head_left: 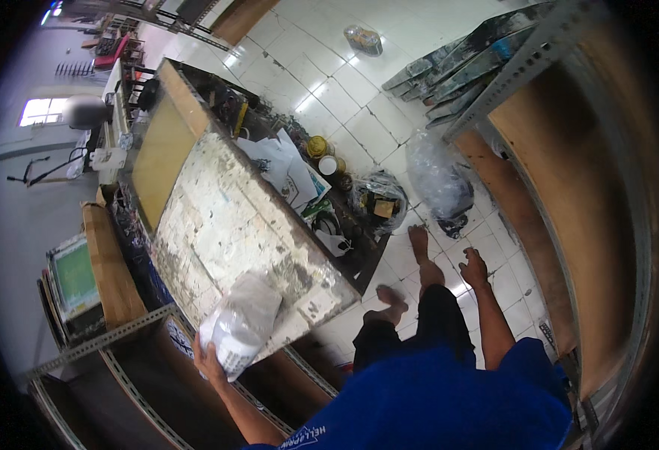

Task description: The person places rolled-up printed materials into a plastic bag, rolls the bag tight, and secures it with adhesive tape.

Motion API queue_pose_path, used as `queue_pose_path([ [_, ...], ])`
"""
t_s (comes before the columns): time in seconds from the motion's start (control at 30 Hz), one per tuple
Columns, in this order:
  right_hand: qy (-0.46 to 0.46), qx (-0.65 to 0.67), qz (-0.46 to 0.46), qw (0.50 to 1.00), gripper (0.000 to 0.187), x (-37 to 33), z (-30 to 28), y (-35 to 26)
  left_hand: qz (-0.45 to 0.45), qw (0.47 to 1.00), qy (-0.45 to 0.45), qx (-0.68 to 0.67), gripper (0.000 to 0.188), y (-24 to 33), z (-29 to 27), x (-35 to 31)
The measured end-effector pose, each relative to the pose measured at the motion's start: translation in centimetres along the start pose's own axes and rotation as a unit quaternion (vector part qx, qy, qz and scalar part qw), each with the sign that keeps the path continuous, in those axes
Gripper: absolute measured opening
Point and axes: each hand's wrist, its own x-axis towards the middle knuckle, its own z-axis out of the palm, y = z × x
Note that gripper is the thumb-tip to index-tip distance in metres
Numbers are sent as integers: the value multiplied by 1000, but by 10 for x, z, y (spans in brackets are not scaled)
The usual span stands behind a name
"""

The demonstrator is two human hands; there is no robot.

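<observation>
My left hand (209, 364) is closed on the near side of a white package (243, 322) in clear, shiny plastic. The package is at the near corner of a worn, paint-stained white tabletop (224, 206); I cannot tell whether it rests on it or is held just above. What is inside the plastic does not show clearly. My right hand (474, 268) hangs low over the tiled floor at my right side, fingers apart and holding nothing. Nearest to it is a clear plastic bag (438, 180) with dark contents at its lower end.
Metal-framed shelves (562, 187) stand close on my right, and another rack (119, 367) at the lower left. Under the table lie papers (281, 169), yellow tins (317, 147) and a plastic bag with a box (380, 202). Dark boards (464, 64) lean farther off.
</observation>
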Motion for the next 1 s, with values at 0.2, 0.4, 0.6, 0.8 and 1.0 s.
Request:
queue_pose_path([
  [0.2,-55,42,-30,997,36,34,68,-12,-32,999,-13,-39,61,7,14,10],
  [0.4,-134,28,-26,990,35,44,122,-26,-104,992,-25,-61,52,40,41,19],
  [0.6,-234,-32,30,971,34,47,134,-27,-77,996,-17,-30,49,47,49,23],
  [0.8,-237,-25,34,971,32,64,86,-62,-169,984,43,-28,47,34,34,21],
  [1.0,-165,-99,-92,977,30,76,71,-40,-142,986,67,-63,57,4,12,14],
])
